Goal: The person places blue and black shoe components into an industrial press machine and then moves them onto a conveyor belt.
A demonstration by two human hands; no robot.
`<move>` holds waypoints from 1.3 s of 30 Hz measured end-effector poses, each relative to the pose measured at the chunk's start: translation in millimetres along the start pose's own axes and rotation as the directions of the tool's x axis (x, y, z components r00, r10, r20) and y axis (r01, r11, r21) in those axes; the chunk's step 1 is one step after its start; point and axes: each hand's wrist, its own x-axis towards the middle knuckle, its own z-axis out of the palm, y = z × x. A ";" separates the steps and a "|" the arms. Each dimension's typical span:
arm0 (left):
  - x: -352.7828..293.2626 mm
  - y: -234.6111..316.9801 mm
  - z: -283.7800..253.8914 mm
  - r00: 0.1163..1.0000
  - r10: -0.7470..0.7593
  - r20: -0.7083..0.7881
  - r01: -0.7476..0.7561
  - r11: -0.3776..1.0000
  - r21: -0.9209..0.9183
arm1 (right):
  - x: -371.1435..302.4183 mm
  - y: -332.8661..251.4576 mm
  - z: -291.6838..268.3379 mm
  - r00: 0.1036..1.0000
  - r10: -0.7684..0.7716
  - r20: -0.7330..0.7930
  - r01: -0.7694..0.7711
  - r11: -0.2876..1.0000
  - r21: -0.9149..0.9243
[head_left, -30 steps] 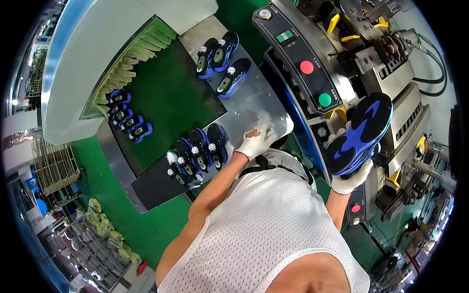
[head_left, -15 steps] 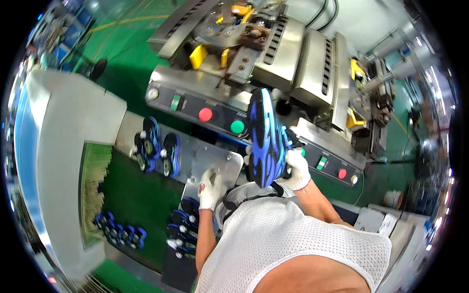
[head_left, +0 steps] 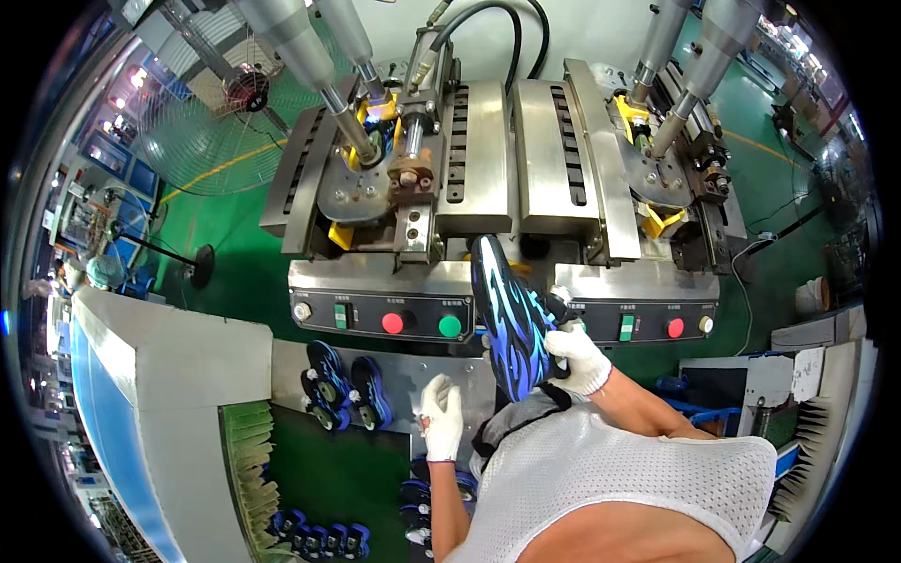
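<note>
My right hand point(head_left: 579, 358), in a white knit glove, is closed round a shoe point(head_left: 511, 324). The shoe points away from me, with its black, blue and light-blue patterned sole facing up; my fingers beneath it are partly hidden. My left hand point(head_left: 441, 418), also gloved, is over the metal shelf point(head_left: 469, 375) with fingers loosely apart and nothing visible in them. To its left on the shelf lie several similar shoes point(head_left: 372, 392), dark with blue edges. Below it, more blue-edged shoes point(head_left: 413, 516) are partly hidden by my left forearm.
Ahead stands a two-station steel machine point(head_left: 479, 159) with yellow pads and a front control panel point(head_left: 375, 317) bearing red and green buttons. At left, a white housing point(head_left: 178, 357) has a green bristle curtain point(head_left: 246, 460). Several shoes point(head_left: 324, 541) rest on a green belt point(head_left: 328, 479).
My view has swung, so the machine now looks more level and the scene sits differently. The shoe stays in my right hand; my left hand stays over the shelf, its fingers less bent.
</note>
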 end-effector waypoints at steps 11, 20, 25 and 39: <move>69.1 132.3 -36.8 0.841 0.535 -0.080 -0.528 0.843 0.101 | 1.5 -18.4 17.0 0.976 -0.077 0.204 0.054 0.992 0.114; 185.3 192.2 -47.3 0.577 0.813 0.079 -0.716 0.457 0.528 | 5.4 -23.0 3.6 0.978 -0.113 0.176 0.096 0.990 0.102; 302.6 187.6 -37.2 0.671 0.724 0.161 -0.690 0.530 0.492 | 8.1 -18.7 -12.6 0.989 -0.071 0.130 0.053 0.989 0.139; 513.8 179.4 40.4 0.876 0.478 0.063 -0.341 0.521 0.783 | 8.0 -21.5 -30.8 0.996 -0.084 -0.025 0.080 0.989 -0.125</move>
